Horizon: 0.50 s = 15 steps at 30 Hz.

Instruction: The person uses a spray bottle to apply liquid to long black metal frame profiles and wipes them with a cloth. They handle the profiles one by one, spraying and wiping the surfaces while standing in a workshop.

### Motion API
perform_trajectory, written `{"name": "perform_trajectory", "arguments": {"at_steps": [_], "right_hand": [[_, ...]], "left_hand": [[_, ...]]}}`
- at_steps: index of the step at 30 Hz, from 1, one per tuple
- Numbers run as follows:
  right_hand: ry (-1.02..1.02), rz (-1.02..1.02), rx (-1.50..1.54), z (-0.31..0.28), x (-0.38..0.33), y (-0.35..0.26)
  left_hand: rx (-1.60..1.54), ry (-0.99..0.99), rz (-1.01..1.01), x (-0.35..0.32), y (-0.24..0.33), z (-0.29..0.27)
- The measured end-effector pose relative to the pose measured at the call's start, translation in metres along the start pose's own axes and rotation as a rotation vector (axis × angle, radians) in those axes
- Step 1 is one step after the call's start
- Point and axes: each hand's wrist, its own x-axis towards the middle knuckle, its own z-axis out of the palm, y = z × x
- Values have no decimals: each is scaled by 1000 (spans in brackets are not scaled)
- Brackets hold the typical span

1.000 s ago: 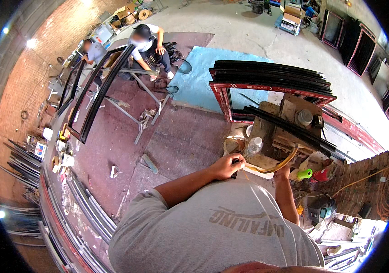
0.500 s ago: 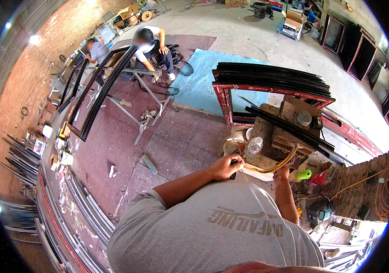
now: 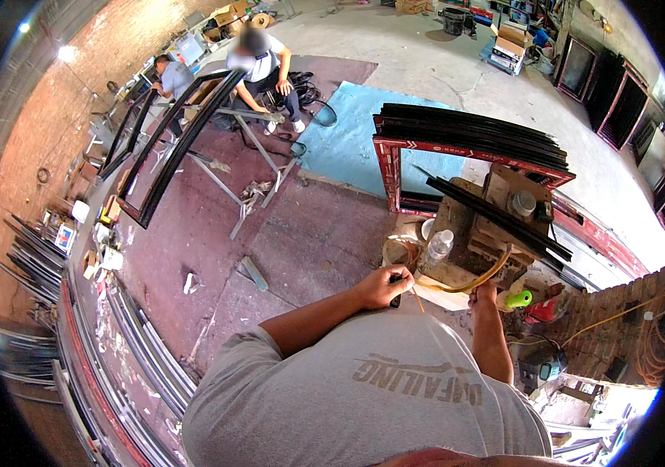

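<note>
My left hand (image 3: 384, 287) is closed in front of my shirt, with a small black piece (image 3: 395, 300) showing below its fingers. A thin orange cord (image 3: 420, 302) hangs beside its fingertips. To the right, my right hand (image 3: 484, 294) is closed just under a curved yellow-brown strip (image 3: 476, 286); what is in its fingers, if anything, is hidden. The strip bends along the front of a worn workbench machine (image 3: 457, 226). A clear plastic bottle (image 3: 440, 245) stands on the bench, and long black profiles (image 3: 496, 216) lie across it.
Black and red window frames (image 3: 469, 144) are stacked beyond the bench on a blue sheet (image 3: 348, 140). Two co-workers are at far left by a black frame (image 3: 181, 148) on metal trestles (image 3: 259, 183). Long profiles (image 3: 138, 335) lie at left. A green roll (image 3: 518, 299) is right of my right hand.
The view has shifted slightly. My hands stay almost in place, the left still closed. The nearer co-worker's head and upper body have shifted a little.
</note>
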Motion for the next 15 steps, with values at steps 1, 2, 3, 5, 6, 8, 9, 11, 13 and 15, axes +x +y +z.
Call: {"name": "perform_trajectory", "arguments": {"at_steps": [1, 2, 3, 5, 6, 8, 9, 11, 13, 15], "right_hand": [[-4, -9, -13, 4, -4, -1], [1, -8, -12, 7, -8, -2], [6, -8, -11, 9, -12, -5], [11, -6, -16, 5, -12, -4], [9, -4, -27, 1, -5, -3], [12, 6, -24, 3, -7, -4], [21, 11, -8, 3, -9, -6], [26, 8, -9, 8, -19, -10], [22, -14, -40, 10, -24, -10], [11, -31, -52, 9, -21, -7]], "left_hand": [[-1, 3, -14, -3, 2, 1], [-1, 5, -28, -5, 4, 1], [-2, 6, -42, -7, 4, 2], [12, -2, -14, -9, 4, 4], [19, -6, 0, -11, 4, 5], [19, -7, -19, -14, -2, 7], [19, -8, -29, -16, -5, 8], [8, -1, -22, -21, 0, 8], [12, 4, -30, -26, 2, 8], [28, 7, -55, -31, 2, 8]]}}
